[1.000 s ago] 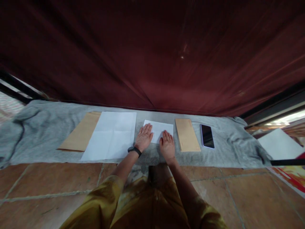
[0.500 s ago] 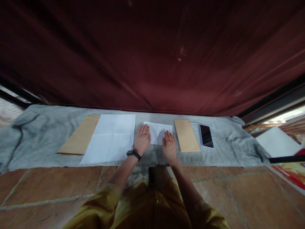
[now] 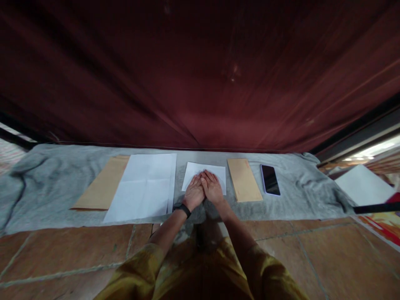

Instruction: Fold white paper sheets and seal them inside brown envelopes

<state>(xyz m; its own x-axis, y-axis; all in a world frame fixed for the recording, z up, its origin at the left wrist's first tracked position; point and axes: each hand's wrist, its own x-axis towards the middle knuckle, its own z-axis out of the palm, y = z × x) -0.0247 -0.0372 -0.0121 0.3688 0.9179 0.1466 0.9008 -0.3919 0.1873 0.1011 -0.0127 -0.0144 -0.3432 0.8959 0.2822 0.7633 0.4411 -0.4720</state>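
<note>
A small folded sheet of white paper (image 3: pixel 191 170) lies on the grey cloth in front of me. My left hand (image 3: pixel 195 192) rests flat on its lower middle, with a dark band on the wrist. Beside it and touching it, my right hand (image 3: pixel 212 188) is also laid flat on the paper, fingers stretched out. The fingertips of the two hands meet near the paper's middle, where they hide part of it. Neither hand grasps anything.
Left of my hands are larger white sheets (image 3: pixel 143 187) with fold creases, overlapping a large brown envelope (image 3: pixel 101 185). To the right lie smaller brown envelopes (image 3: pixel 245 180) and a phone (image 3: pixel 270 180). A grey cloth (image 3: pixel 300 187) covers the bench. Behind it hangs a dark red curtain (image 3: pixel 200 83).
Both hands have slid inward from the paper's two sides and now touch at its middle. The paper's left and right edges are uncovered.
</note>
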